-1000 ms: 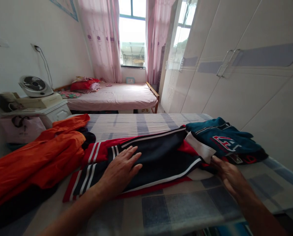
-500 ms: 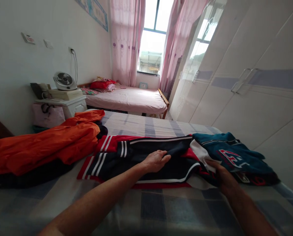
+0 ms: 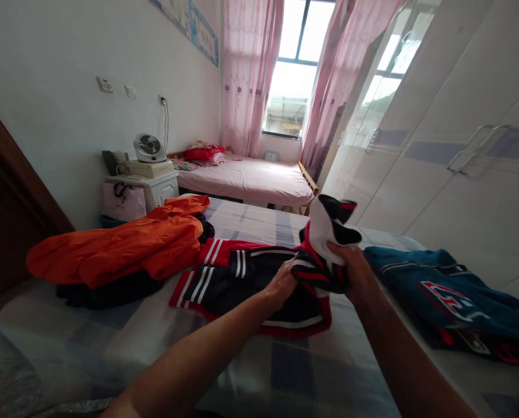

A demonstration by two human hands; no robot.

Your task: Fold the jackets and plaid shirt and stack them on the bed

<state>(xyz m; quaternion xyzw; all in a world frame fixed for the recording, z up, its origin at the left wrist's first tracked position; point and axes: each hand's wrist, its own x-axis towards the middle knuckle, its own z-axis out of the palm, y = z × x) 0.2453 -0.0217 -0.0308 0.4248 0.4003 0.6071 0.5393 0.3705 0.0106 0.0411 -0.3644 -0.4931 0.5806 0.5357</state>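
Observation:
A navy jacket [image 3: 259, 267] with red and white striped trim lies spread on the bed in front of me. Its right end, with a white part, is lifted and folded over to the left. My right hand [image 3: 353, 268] is closed around this raised part. At the fold, my left hand [image 3: 281, 284] grips the dark cloth low on the bed, its fingertips partly hidden by the folded layer. To the right of my right hand lies a folded teal garment [image 3: 442, 284] with a red and white letter, on top of a dark garment [image 3: 477, 342].
An orange jacket [image 3: 124, 249] lies on dark clothing to the left. The bed's checked sheet [image 3: 292, 363] spreads beneath everything. Beyond are a pink bed [image 3: 246, 177], a white nightstand [image 3: 161, 188] with a fan [image 3: 150, 148], and a tall wardrobe [image 3: 442, 191] on the right.
My right hand has lifted the jacket's white end off the bed and brought it left over the rest. My left hand stays on the jacket. The view has turned left.

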